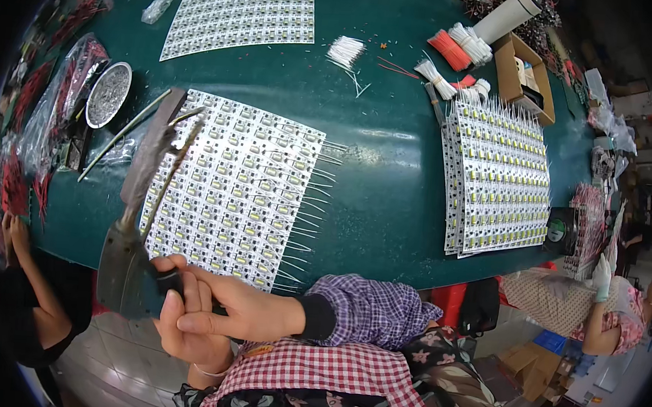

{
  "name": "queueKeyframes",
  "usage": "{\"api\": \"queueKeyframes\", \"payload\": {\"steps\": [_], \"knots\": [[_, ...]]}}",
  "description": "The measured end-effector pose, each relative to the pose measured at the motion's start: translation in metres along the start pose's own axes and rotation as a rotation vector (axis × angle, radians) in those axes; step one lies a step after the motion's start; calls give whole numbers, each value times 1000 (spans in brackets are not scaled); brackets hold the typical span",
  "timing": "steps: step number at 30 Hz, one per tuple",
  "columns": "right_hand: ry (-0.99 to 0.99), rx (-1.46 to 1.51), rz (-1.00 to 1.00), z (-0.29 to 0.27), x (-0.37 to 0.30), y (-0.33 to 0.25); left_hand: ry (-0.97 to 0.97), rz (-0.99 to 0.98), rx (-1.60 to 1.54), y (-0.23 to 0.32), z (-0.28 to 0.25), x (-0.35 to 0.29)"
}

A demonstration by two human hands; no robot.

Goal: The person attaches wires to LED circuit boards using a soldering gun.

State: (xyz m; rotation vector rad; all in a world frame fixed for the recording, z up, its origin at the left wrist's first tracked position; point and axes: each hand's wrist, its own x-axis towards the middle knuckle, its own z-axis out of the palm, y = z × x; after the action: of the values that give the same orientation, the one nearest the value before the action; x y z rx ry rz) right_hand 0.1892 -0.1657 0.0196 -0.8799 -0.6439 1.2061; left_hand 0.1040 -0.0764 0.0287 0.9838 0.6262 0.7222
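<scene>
Right hand (246,311) fingers (204,322) curled shut around the dark grip of a soldering tool (130,254), thumb on top, index pointing toward 9 o'clock along the handle. Left hand (192,338) sits under the right, its fingers (170,306) wrapped on the same grip from below (both hands clamped on one tool, palms mostly hidden). Tool is at 7 o'clock in the view, its long grey barrel running up toward 12, tip lying over the top-left corner of the near white LED panel (244,190). Panel lies flat on the green table (388,178), thin wire leads sticking out of its right edge toward 3 o'clock. Purple checked sleeve (367,312) covers the right forearm, red checked apron (329,378) below at 6 o'clock. Round metal dish (108,94) of small grey bits at 10 o'clock from the hands, beside clear bags of red wires (61,102). Second white panel (241,12) at 12 o'clock, well apart. Bundle of white wires (346,51) at 1 o'clock. Stack of panels with leads (502,178) at 2 o'clock, cardboard box (524,77) beyond it. Another person's hand (15,231) at 9 o'clock by the table edge; a further person in a white glove (601,276) at 3 o'clock.
</scene>
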Motion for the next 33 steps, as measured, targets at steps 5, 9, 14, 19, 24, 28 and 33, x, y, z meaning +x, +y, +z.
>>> {"api": "queueKeyframes", "payload": {"steps": [5,9,14,19,24,28,33], "knots": [[335,-619,-170,-43,-33,-42,-59,95,34,12,4,7],[1293,-1147,-326,-170,-47,-72,-53,187,53,15,-2,13],[1515,-1562,37,-250,-34,-70,3,106,111,4,-4,8],[1438,-1568,71,-254,-10,-69,-93,146,143,0,-12,7],[1275,-1707,-15,-255,-16,-60,-63,130,157,-1,-19,9],[1225,-1366,-167,-225,-25,-62,-41,110,165,1,-17,8],[1076,-1084,-235,-141,-24,-66,-20,34,170,-6,-38,8]]}}
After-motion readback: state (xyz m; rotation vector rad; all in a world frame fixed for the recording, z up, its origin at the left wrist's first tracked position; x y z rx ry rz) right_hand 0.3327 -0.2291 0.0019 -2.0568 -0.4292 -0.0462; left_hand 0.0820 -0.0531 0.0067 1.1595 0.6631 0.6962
